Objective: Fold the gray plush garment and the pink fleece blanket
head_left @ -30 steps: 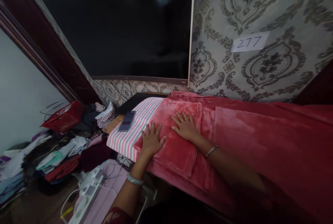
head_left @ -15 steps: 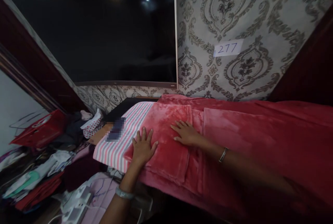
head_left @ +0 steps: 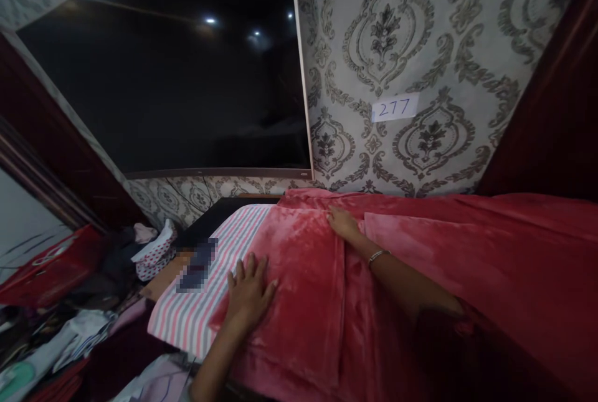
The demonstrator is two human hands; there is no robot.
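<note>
On the patterned wall behind the work surface, a white paper label [head_left: 395, 107] read "277" in handwritten figures; it was the only legible writing, since the dark flat object [head_left: 197, 264] on the striped cloth was blurred over. Left of the label hung one large dark screen [head_left: 177, 84], with three small lights reflected near its top; a dark red curtain [head_left: 551, 109] closed the right edge. One red fleece blanket [head_left: 299, 290], folded into layers, lay across the surface and trailed off to the right; under its left end showed one pink-and-grey striped cloth [head_left: 215, 290]. Two hands were at work; the left hand [head_left: 248, 290] lay flat with fingers spread apart on the near left edge of the folded blanket, just beside the striped cloth, gripping nothing; the right hand [head_left: 343, 224] rested on the blanket's far fold near the wall, fingers loosely together and pressed down, with one metal bangle [head_left: 378, 257] on its wrist; whether it pinched the cloth could not be told. Left of the surface sat a heap of clothes [head_left: 79, 333], one red bag [head_left: 47, 265] and a spotted white cloth [head_left: 156, 255], well apart from both hands.
</note>
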